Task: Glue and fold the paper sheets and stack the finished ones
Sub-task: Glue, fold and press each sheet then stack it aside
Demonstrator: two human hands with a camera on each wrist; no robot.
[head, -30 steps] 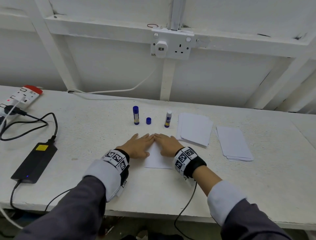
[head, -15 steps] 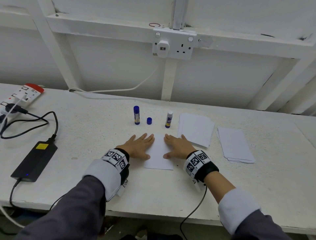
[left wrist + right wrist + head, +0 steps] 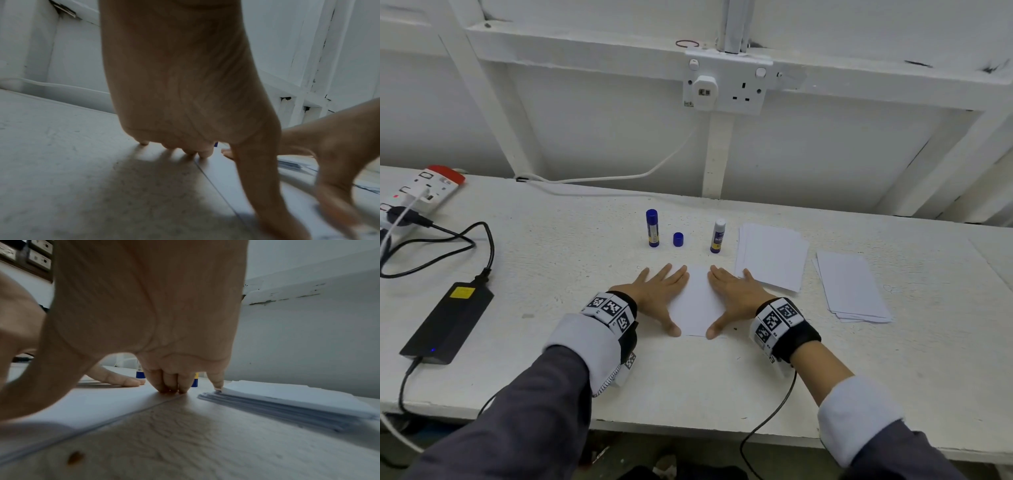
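A folded white paper sheet lies flat on the white table in front of me. My left hand presses its left edge with straight fingers, thumb near the sheet's front corner. My right hand lies flat on the right edge in the same way. An uncapped glue stick stands behind the sheet, its blue cap beside it. A capped blue glue stick stands further left. Two paper stacks lie to the right: a near stack and a far-right stack.
A black power adapter with cables lies at the left, and a power strip sits at the far left. A wall socket is mounted on the white frame behind. In the right wrist view my little finger touches the near stack.
My two hands have slid apart from the sheet's middle to its left and right edges, with thumbs spread toward the front corners. The sheet stays in place.
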